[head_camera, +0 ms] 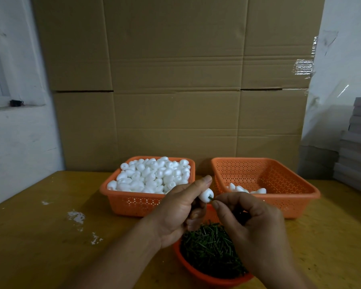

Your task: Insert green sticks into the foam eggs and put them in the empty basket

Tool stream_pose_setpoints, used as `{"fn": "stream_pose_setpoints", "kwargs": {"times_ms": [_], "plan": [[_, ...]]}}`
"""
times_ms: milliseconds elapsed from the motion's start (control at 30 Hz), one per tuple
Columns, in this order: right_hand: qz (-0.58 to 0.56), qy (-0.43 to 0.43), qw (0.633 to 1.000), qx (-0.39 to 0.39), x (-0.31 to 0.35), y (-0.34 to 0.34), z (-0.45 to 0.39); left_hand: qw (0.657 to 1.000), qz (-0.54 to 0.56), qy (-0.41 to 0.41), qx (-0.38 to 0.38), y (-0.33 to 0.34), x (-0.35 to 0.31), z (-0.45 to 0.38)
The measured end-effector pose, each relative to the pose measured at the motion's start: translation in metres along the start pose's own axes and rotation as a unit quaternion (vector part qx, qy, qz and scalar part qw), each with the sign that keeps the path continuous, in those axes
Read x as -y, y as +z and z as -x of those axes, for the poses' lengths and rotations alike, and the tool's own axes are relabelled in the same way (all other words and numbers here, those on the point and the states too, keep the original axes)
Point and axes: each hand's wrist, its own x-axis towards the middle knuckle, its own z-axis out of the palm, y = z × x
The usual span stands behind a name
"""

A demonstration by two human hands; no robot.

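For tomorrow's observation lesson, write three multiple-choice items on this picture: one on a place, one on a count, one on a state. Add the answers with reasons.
1. Where is the bowl of green sticks?
A. nearest the person, in front of both baskets
B. behind the left basket
C. inside the right basket

2. How many orange containers are on the table?
A. one
B. two
C. three

3. What is the left hand doing?
A. lying flat on the table
B. holding a foam egg
C. lifting a basket

Answers:
1 A, the bowl sits below the hands.
2 C, the left basket, right basket and bowl.
3 B, its fingers grip the egg while the right hand pinches a stick at it.
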Motion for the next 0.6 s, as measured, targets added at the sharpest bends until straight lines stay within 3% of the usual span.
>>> {"fn": "stream_pose_setpoints", "kwargs": {"times_ms": [300, 600], "plan": [[-0.001, -0.029, 0.999, -0.015, 0.0009, -0.0002, 0.0004, 0.999, -0.020, 0.045, -0.007, 0.0041, -0.0040, 0.0016], [-0.023, -0.006, 1.000, -0.020, 0.0021, 0.0014, 0.0012, 0.996, -0.045, 0.070, -0.022, 0.0046, -0.0038, 0.0015]]}}
